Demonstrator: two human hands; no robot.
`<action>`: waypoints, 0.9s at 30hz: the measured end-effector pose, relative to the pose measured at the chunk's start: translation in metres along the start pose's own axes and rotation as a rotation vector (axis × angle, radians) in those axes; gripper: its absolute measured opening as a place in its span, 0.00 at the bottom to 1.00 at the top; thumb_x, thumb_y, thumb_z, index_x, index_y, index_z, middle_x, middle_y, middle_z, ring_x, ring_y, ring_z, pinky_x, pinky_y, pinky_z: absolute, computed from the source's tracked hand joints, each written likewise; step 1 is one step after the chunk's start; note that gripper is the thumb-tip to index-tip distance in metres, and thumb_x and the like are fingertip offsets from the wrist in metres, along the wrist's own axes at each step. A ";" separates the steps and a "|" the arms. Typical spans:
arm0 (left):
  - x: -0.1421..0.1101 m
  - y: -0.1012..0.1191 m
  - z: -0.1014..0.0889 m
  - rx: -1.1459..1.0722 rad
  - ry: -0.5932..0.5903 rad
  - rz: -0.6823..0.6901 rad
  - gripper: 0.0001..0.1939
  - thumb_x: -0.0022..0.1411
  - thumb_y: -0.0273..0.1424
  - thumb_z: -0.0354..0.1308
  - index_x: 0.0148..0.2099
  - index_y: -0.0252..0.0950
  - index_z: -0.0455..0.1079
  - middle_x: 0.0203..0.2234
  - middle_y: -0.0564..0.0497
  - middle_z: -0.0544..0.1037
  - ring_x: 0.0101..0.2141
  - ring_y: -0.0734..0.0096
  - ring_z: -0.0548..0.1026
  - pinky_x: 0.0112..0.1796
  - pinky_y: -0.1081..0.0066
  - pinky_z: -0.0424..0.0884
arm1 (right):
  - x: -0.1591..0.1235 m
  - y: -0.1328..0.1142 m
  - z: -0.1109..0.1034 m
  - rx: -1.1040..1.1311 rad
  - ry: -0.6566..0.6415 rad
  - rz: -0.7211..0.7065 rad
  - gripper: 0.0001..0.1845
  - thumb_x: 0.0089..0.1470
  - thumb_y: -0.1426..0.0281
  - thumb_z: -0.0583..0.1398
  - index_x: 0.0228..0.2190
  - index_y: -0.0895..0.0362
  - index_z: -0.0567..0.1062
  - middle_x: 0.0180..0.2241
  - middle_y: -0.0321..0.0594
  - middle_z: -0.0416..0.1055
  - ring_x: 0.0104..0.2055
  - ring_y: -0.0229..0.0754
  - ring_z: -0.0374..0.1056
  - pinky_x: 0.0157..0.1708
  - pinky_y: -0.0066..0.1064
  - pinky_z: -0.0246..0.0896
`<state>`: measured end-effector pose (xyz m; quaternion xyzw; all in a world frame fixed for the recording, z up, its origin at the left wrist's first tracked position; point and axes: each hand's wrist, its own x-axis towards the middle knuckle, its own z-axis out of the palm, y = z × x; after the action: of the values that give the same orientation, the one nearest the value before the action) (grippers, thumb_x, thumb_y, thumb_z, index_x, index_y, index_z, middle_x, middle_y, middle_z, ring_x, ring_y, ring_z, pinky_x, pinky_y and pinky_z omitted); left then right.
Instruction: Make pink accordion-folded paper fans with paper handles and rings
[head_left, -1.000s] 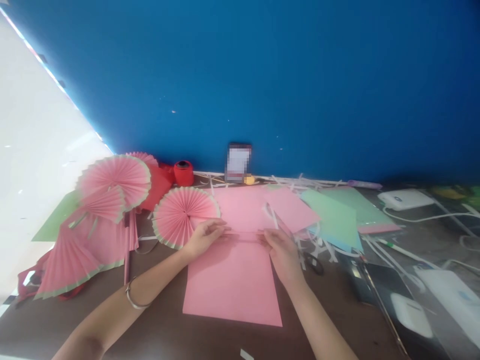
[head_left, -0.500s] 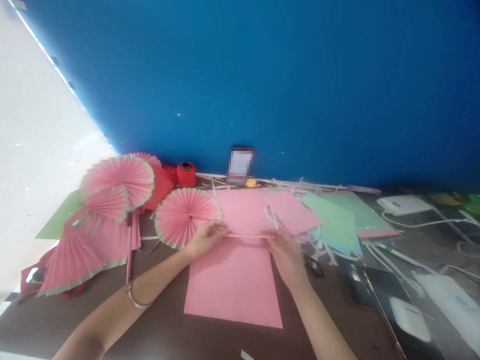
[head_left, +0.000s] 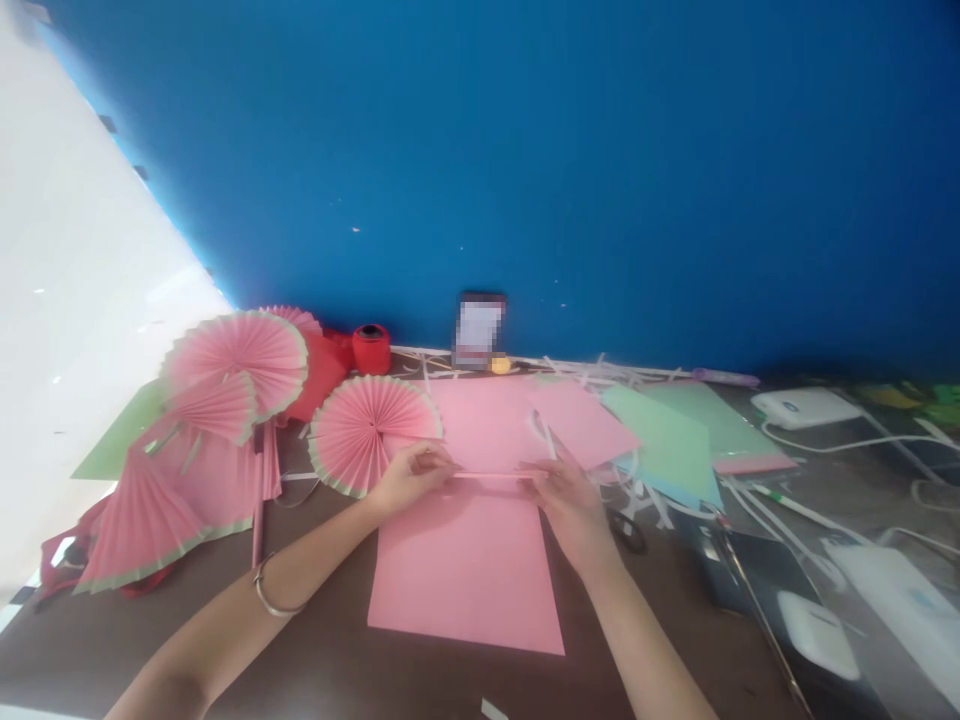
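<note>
Between my hands stretches a narrow pink paper strip (head_left: 491,475), rolled or folded; I cannot tell which. My left hand (head_left: 412,480) pinches its left end, and my right hand (head_left: 566,505) has its fingers closed on the right end. Beneath it, a pink paper sheet (head_left: 465,580) lies flat on the table, reaching toward me. More pink paper (head_left: 480,415) lies just beyond the strip. Close to my left fingers is a round pleated pink paper fan (head_left: 373,425) with a pale green rim, partly behind that hand.
More pleated fans (head_left: 236,365) and a pink stick (head_left: 259,510) lie on the left, near a red roll (head_left: 371,350). Green sheets (head_left: 667,440), paper scraps and scissors (head_left: 626,530) are on the right, with a white device (head_left: 810,405) and cables. A blue partition (head_left: 525,170) stands behind.
The strip between my hands has shifted very slightly toward me, and its line looks sharper. Both hands keep their hold. The camera view has shifted a little.
</note>
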<state>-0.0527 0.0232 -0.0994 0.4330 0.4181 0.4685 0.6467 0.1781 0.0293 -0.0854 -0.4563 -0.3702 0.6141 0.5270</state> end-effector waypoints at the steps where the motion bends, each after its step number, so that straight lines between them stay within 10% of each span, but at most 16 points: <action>1: 0.001 0.000 -0.001 -0.028 0.012 -0.011 0.15 0.46 0.34 0.66 0.31 0.31 0.66 0.26 0.49 0.76 0.24 0.76 0.73 0.27 0.74 0.71 | 0.000 0.000 0.000 -0.018 0.000 -0.011 0.10 0.39 0.67 0.67 0.28 0.54 0.76 0.32 0.37 0.76 0.37 0.40 0.70 0.41 0.36 0.68; 18: 0.001 0.003 0.000 -0.074 0.072 0.044 0.17 0.45 0.35 0.67 0.33 0.32 0.65 0.35 0.45 0.77 0.35 0.68 0.76 0.37 0.68 0.73 | -0.005 -0.004 0.000 -0.151 -0.029 -0.056 0.10 0.39 0.67 0.68 0.28 0.55 0.77 0.31 0.39 0.74 0.36 0.43 0.71 0.41 0.41 0.69; 27: 0.000 0.001 -0.007 -0.040 0.040 -0.082 0.23 0.45 0.35 0.67 0.41 0.34 0.62 0.22 0.54 0.77 0.27 0.72 0.76 0.35 0.70 0.72 | -0.001 -0.001 -0.003 0.001 -0.030 0.140 0.13 0.32 0.65 0.70 0.24 0.54 0.77 0.24 0.35 0.73 0.29 0.40 0.71 0.34 0.37 0.71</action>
<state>-0.0595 0.0249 -0.1009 0.3932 0.4386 0.4586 0.6654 0.1815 0.0283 -0.0851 -0.4715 -0.3451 0.6563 0.4774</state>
